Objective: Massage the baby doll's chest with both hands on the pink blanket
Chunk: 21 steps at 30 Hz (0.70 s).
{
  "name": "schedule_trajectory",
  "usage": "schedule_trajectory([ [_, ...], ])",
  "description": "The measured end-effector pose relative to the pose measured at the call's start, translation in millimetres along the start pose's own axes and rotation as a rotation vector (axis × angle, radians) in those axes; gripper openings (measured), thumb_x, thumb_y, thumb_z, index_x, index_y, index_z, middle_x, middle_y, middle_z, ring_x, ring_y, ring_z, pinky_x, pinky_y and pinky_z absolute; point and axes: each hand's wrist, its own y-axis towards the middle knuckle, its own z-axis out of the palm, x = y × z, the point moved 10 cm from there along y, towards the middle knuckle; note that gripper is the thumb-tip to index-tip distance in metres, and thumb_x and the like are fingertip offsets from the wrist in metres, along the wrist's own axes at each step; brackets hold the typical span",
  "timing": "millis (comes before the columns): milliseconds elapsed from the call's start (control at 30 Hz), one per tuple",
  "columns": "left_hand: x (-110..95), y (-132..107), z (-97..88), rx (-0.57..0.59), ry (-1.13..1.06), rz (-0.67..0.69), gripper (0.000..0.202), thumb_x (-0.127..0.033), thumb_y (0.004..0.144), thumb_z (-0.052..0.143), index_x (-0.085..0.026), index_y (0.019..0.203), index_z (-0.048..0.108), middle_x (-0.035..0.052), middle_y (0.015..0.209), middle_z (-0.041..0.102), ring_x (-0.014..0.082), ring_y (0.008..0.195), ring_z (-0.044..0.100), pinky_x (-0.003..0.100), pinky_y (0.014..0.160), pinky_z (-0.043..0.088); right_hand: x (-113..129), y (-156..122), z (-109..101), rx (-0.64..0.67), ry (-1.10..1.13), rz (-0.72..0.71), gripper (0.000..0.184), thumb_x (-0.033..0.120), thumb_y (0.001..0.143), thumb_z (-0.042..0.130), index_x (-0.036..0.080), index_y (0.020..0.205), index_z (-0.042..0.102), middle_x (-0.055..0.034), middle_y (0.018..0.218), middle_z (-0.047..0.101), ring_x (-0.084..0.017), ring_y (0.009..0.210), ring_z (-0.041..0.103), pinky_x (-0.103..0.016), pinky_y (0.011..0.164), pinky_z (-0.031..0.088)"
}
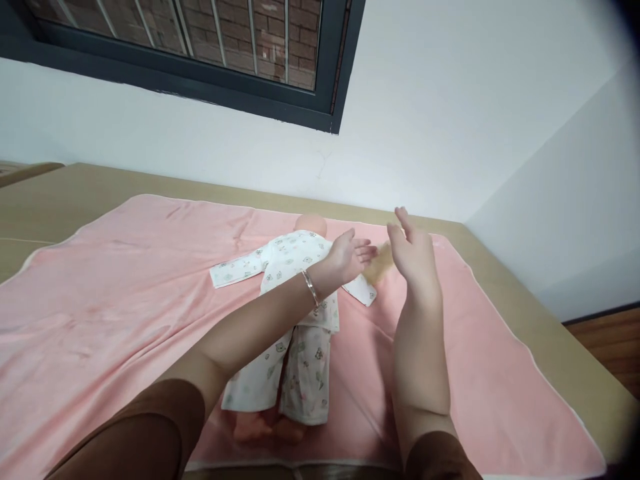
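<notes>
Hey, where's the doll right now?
In the head view, the doll lies at the middle of the pink blanket, head toward the wall. The left hand is over its sleeve on the picture's right, with the right hand beside it.

You face a plain pink fabric blanket (pixel 125 293); the white cotton baby suit (pixel 290 257) carries small green-grey prints; your sleeves (pixel 135 433) are brown, your bracelet (pixel 311 288) silver.
</notes>
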Motion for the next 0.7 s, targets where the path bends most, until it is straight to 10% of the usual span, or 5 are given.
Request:
schedule_trajectory([
  [100,31.2,-3.7,33.6,0.074,-0.374,-0.278,0.062,-0.049,0.1,0.023,-0.003,0.123,0.057,0.0247,0.112,0.07,0.0272,0.104,0.073,0.038,0.094,0.06,-26.5,0.2,1.2,0.214,-0.116,0.095,0.048,0.041,0.098,0.042,0.014,0.133,0.064,-0.017,0.145,0.06,-0.035,0.139,0.052,-0.053,0.11,0.044],
  [300,43.5,-2.9,51.3,0.071,-0.604,-0.36,0.057,-0.048,0.101,0.029,-0.005,0.123,0.059,0.0228,0.11,0.071,0.0295,0.104,0.072,0.042,0.088,0.061,-28.9,-6.1,20.1,0.444,-0.358,0.083,0.038,0.029,0.101,0.033,0.019,0.103,0.069,-0.0139,0.121,0.073,-0.029,0.118,0.066,-0.05,0.116,0.034],
  [500,38.6,-16.6,31.6,0.089,-0.6,-0.381,0.057,-0.043,0.101,0.03,-0.004,0.138,0.052,0.0243,0.125,0.067,0.0286,0.112,0.071,0.041,0.094,0.06,-19.4,-3.8,28.7,0.438,-0.514,0.05,0.041,0.024,0.099,0.025,0.019,0.087,0.064,-0.0113,0.098,0.076,-0.024,0.098,0.069,-0.055,0.121,0.022],
  [700,31.4,-73.6,-9.7,0.171,-0.496,-0.438,0.063,-0.044,0.101,0.033,-0.002,0.147,0.044,0.0247,0.147,0.054,0.0273,0.135,0.058,0.038,0.113,0.048,-25.9,-4.4,29.6,0.431,-0.521,0.062,0.048,0.031,0.101,0.024,0.017,0.112,0.068,-0.0151,0.127,0.071,-0.031,0.123,0.064,-0.061,0.123,0.016],
])
